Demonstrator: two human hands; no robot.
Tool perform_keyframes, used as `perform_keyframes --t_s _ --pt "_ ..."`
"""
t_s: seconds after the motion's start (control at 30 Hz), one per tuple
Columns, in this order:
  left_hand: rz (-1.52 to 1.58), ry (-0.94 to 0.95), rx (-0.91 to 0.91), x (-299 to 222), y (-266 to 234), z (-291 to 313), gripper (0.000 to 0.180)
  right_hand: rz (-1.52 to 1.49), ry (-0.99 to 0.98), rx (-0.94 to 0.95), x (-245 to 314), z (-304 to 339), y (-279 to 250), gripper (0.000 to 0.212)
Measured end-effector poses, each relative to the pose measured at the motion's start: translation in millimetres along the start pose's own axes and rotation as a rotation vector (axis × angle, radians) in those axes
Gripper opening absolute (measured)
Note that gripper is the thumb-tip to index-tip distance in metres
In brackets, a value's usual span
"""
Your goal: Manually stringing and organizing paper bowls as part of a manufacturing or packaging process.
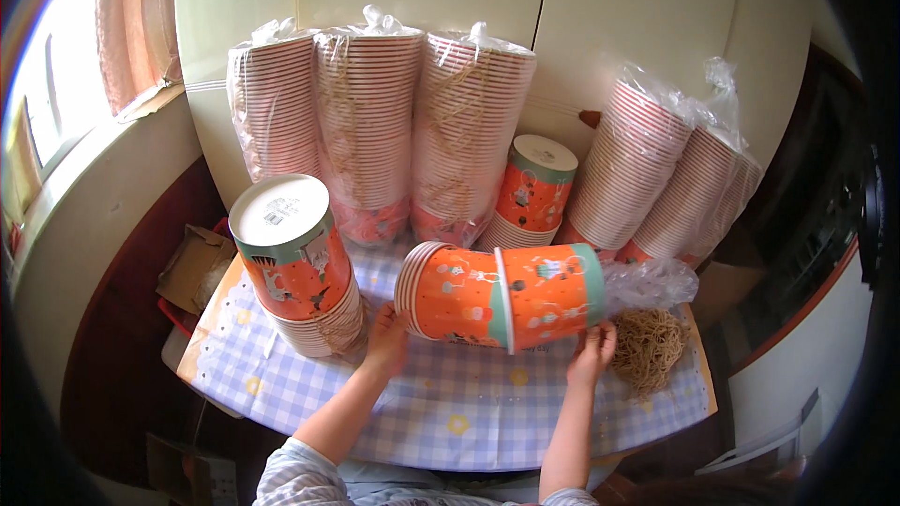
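1. Blue-and-white checked tablecloth spreads across lower centre.
2. Clear-plastic-wrapped tall stacks of paper buckets stand upper centre.
3. Orange-and-green printed paper buckets lie sideways at centre, end to end.
4. Tan stringy tangle sits right of centre.
5. Left hand, half-curled, meets their left-end rims; right hand, fingers bent, meets the green end; grip unclear.

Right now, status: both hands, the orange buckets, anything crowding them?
Left hand at left end of orange buckets, right hand at right end. Buckets sideways. Upright stack beside left hand; tan shredded heap beside right.
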State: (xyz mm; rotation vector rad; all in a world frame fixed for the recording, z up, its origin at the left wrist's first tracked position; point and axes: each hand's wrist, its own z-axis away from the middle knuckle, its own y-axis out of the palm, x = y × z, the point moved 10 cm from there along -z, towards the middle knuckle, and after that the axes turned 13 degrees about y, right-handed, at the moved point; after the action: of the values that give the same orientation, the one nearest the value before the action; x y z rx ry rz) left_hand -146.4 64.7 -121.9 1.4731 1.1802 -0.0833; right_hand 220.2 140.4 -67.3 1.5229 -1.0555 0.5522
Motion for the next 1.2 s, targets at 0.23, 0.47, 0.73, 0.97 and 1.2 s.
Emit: perform_keyframes --t_s 0.23,0.47,0.73,0.97,1.2 --pt "0.165 0.008 -0.11 -8.6 -6.9 -7.2 0.012 0.494 -0.299 -0.12 58.0 -15.5 -21.6 0.011" --pt "0.314 -0.109 -0.109 6.3 -18.5 -7.5 0.032 1.013 -0.516 0.13 53.6 -4.7 62.7 0.015" --pt "0.384 -0.214 -0.174 14.6 -22.5 -4.0 0.036 1.127 -0.592 0.356 25.6 4.6 128.7 0.013" --pt "0.323 -0.161 -0.144 8.6 -17.9 -7.0 0.038 0.962 -0.679 0.472 38.1 43.5 175.6 0.053" --pt "0.301 -0.13 -0.13 2.4 -14.4 -6.7 0.033 0.905 -0.691 0.601 25.9 86.5 211.4 0.018"
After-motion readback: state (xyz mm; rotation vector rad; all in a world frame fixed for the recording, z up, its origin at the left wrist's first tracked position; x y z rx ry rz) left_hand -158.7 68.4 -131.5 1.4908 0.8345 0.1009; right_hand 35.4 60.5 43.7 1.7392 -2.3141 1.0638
